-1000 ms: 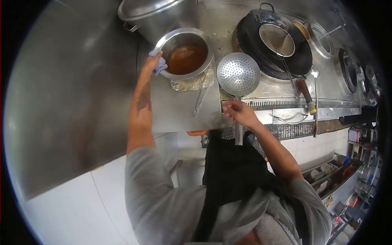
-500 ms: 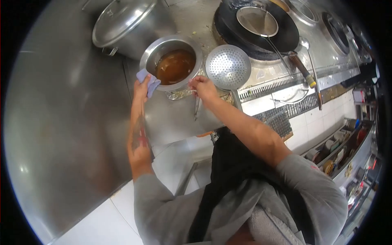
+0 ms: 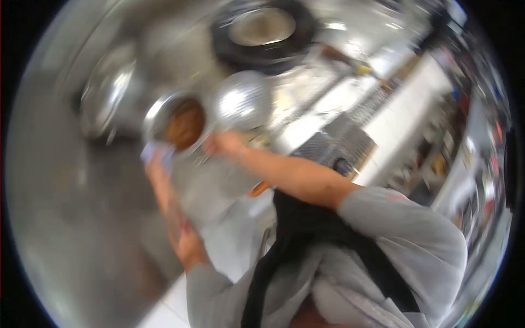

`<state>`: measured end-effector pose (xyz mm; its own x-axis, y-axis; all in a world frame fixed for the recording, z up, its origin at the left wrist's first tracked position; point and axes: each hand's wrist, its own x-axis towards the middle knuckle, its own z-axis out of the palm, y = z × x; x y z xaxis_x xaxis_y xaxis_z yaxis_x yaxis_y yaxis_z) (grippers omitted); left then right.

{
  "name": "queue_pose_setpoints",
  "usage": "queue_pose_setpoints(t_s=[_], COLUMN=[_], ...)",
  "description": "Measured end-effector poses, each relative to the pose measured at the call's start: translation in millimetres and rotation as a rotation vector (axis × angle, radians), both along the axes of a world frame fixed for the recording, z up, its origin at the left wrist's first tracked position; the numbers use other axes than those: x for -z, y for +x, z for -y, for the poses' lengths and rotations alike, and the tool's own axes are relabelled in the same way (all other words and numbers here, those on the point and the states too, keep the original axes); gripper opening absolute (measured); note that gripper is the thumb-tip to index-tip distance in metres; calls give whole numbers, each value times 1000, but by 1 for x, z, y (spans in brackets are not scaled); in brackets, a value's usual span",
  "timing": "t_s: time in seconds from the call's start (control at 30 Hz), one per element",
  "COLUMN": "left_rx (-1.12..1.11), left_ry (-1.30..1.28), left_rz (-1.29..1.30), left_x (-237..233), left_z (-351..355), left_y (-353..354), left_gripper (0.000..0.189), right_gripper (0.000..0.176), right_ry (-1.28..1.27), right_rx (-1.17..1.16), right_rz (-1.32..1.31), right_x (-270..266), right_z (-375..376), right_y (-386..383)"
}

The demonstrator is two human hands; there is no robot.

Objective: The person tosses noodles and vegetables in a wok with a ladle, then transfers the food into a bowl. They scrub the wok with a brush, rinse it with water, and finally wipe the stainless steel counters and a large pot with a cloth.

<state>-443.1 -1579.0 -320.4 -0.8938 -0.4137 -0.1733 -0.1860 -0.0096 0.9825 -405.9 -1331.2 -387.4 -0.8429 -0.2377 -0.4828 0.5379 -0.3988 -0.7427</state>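
A metal bowl (image 3: 155, 116) with brown liquid inside sits on the steel counter. My left hand (image 3: 157, 159) is closed on a folded light-purple cloth (image 3: 149, 151), which lies against the bowl's lower left rim. Close to the rim's lower right is my right hand (image 3: 221, 143); its fingers look closed, but blur hides what is in them. A round perforated metal strainer (image 3: 244, 100) lies just right of the bowl.
A large lidded pot (image 3: 112, 90) stands at the upper left. Beyond the strainer is a black wok (image 3: 221, 41) with a round sieve (image 3: 261, 26) in it. A brush (image 3: 345, 58) lies to its right, and an orange handle (image 3: 259, 189) shows near the counter's edge.
The whole view has turned and blurred, so bowl, strainer and wok appear further left. Both hands remain at the bowl, the left one still with the cloth.
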Motion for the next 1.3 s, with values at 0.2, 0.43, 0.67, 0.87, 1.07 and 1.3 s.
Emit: queue_pose_setpoints(t_s=[0.2, 0.43, 0.67, 0.87, 1.07, 1.3], left_rx=[-43, -142, 29, 279, 469, 595], left_ry=[-106, -338, -821, -834, -846, -897], left_rz=[145, 193, -370, -359, -307, -210], left_x=[41, -16, -23, -16, -7, 0], left_z=[32, -27, -87, -135, -193, -300], left_y=[-18, 30, 54, 47, 49, 64], left_gripper=[54, 53, 53, 53, 53, 53], right_gripper=[27, 46, 28, 35, 39, 53], right_ry=[172, 517, 699, 1408, 1607, 1645], right_rx=[-50, -134, 189, 738, 594, 830], right_rz=[3, -292, -378, -99, 402, 750], right_x=[-86, -78, -94, -34, 21, 0], right_z=[-101, -106, -265, -456, -627, -803], right_y=[62, 59, 124, 124, 181, 369])
